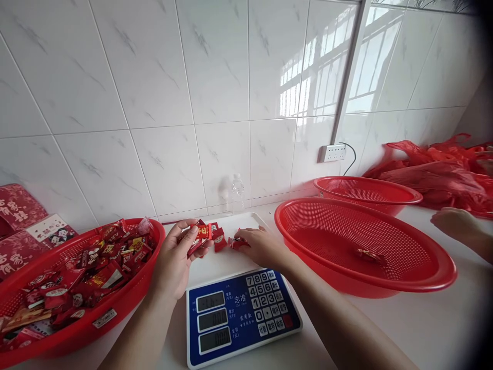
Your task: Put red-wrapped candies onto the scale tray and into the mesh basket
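My left hand (pixel 175 257) is closed around several red wrapped candies (pixel 203 232), pinched between thumb and fingers above the white weighing tray (pixel 215 264). Over the tray's right side, my right hand (pixel 262 245) has its fingers closed on a small red wrapped candy (pixel 235 242); its fingertips are partly hidden. Another red packet (pixel 219 240) shows between my two hands. The tray belongs to a scale with a blue keypad panel (pixel 242 313), whose three small displays face me.
At left stands a red basket (pixel 159 246) heaped with wrapped sweets, with patterned red boxes (pixel 19 210) behind. A red basket (pixel 431 282) at right holds one packet (pixel 370 255); another basket (pixel 418 198) is behind. Further right are red bags (pixel 442 177) and another person's hand (pixel 456 223). A clear bottle (pixel 238 192) stands by the wall.
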Available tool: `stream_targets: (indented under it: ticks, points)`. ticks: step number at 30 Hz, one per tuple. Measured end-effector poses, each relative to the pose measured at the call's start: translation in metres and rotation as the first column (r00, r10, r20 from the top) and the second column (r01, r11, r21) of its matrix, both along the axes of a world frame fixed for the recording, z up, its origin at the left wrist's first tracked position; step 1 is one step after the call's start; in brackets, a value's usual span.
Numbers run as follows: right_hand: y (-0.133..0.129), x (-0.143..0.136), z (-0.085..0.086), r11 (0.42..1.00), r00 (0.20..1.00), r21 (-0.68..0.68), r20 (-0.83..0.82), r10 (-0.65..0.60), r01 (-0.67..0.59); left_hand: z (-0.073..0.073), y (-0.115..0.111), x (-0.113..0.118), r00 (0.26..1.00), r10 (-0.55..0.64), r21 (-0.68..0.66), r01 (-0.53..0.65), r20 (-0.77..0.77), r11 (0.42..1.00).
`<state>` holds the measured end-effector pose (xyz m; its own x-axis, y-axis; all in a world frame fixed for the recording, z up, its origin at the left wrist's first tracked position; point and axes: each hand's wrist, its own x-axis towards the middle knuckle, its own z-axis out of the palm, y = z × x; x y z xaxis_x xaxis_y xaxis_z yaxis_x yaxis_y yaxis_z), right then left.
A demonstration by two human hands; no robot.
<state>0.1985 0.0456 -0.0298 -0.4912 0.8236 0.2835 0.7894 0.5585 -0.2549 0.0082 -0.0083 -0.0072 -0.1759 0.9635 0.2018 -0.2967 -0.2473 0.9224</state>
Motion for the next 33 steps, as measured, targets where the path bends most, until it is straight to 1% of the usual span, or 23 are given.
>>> stream_targets:
  ticks: [3,5,7,8,10,12,14,15,16,17,18,20,21,22,24,26,29,31,33]
  points:
    - [0.001,0.001,0.000,1.000,1.000,0.026,-0.012,-0.015,0.016,0.000,0.000,0.000,1.000,-0.003,0.000,0.003,-0.001,1.000]
    - [0.001,0.005,0.005,0.998,0.998,0.039,-0.037,-0.046,0.047,0.000,0.000,0.000,1.000,-0.005,-0.001,0.005,-0.001,1.000]
    - [0.000,0.015,0.014,0.988,0.990,0.075,-0.059,-0.128,0.133,0.001,0.000,0.000,1.000,-0.002,-0.002,0.002,-0.001,1.000]
    - [0.000,0.022,0.019,0.974,0.978,0.102,-0.064,-0.197,0.203,0.001,-0.001,0.000,1.000,0.000,-0.002,0.000,-0.001,1.000]
    - [-0.001,0.040,0.030,0.919,0.931,0.150,-0.071,-0.358,0.365,0.001,-0.001,-0.001,1.000,0.006,-0.003,-0.006,0.000,1.000]
    - [-0.002,0.059,0.039,0.844,0.864,0.186,-0.088,-0.497,0.504,0.001,-0.001,-0.001,1.000,0.012,-0.006,-0.012,0.002,1.000]
    - [-0.002,0.073,0.043,0.782,0.808,0.205,-0.119,-0.578,0.589,0.001,-0.001,-0.001,1.000,0.018,-0.010,-0.018,0.005,1.000]
    - [-0.002,0.076,0.044,0.774,0.800,0.202,-0.133,-0.585,0.600,0.002,-0.001,-0.001,1.000,0.020,-0.010,-0.020,0.008,1.000]
    - [-0.001,0.076,0.043,0.786,0.808,0.187,-0.149,-0.570,0.589,0.002,-0.001,-0.001,1.000,0.020,-0.009,-0.020,0.011,1.000]
    - [-0.001,0.074,0.041,0.818,0.833,0.163,-0.165,-0.528,0.551,0.002,0.000,-0.001,1.000,0.021,-0.008,-0.021,0.013,1.000]
    - [0.001,0.068,0.037,0.863,0.868,0.131,-0.175,-0.464,0.488,0.002,0.000,-0.001,1.000,0.021,-0.007,-0.021,0.014,1.000]
    - [0.005,0.052,0.026,0.947,0.939,0.060,-0.168,-0.301,0.315,0.002,0.000,-0.001,1.000,0.021,-0.005,-0.020,0.012,1.000]
    - [0.007,0.044,0.019,0.973,0.963,0.021,-0.148,-0.224,0.230,0.002,0.000,-0.001,1.000,0.019,-0.005,-0.019,0.010,1.000]
    - [0.011,0.036,0.011,0.987,0.979,-0.025,-0.122,-0.163,0.161,0.002,0.000,-0.001,1.000,0.018,-0.005,-0.018,0.008,1.000]
    - [0.017,0.024,-0.002,0.990,0.994,-0.115,-0.065,-0.093,0.085,0.001,0.000,-0.001,1.000,0.011,-0.003,-0.011,0.008,1.000]
    - [0.022,0.019,-0.012,0.985,0.998,-0.163,-0.025,-0.062,0.057,0.001,0.000,-0.001,1.000,0.006,-0.004,-0.006,0.011,1.000]
    - [0.023,0.018,-0.016,0.990,0.999,-0.142,-0.031,-0.015,0.011,0.000,0.000,-0.001,1.000,0.003,-0.009,-0.003,0.015,1.000]
    - [0.020,0.016,-0.015,0.994,0.998,-0.109,-0.062,-0.026,0.019,-0.001,0.000,-0.002,1.000,0.003,-0.005,-0.003,0.017,1.000]
    - [0.017,0.012,-0.013,0.996,0.994,-0.077,-0.086,-0.060,0.054,-0.001,0.000,-0.002,1.000,0.004,0.002,-0.004,0.018,1.000]
